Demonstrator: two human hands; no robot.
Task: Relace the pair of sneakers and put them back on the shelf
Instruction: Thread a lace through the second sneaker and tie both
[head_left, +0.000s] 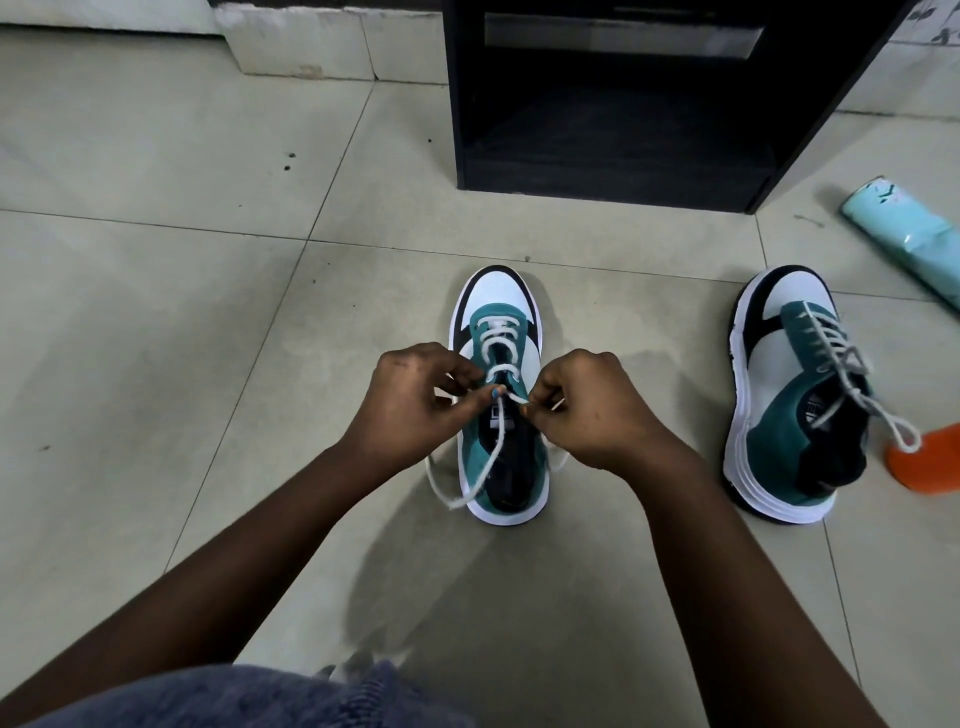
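Teal, white and black, the sneaker I am lacing (500, 415) stands on the tiled floor (156, 312) straight ahead of me, toe pointing away toward the black shelf (613, 104). My left hand (410, 405) has its fingers curled and pinched on the white lace (498, 371) at the left eyelets, and a loose end trails out past the left side of the sole. My right hand (587, 410) pinches the other run of that lace just beside the tongue, fingertips closed tight on it. Only the rows nearest the toe are threaded, so I judge this shoe less than half done. The cord looks soft, limp and slightly fuzzy; I think it goes best gripped close to its tip, where it is stiffest for pushing through a hole. The shoe itself seems light and should lift easily by the heel collar. Further right, well apart, the second sneaker (800, 395) lies fully laced, beside an orange object (930, 460) and a mint roll (904, 228).
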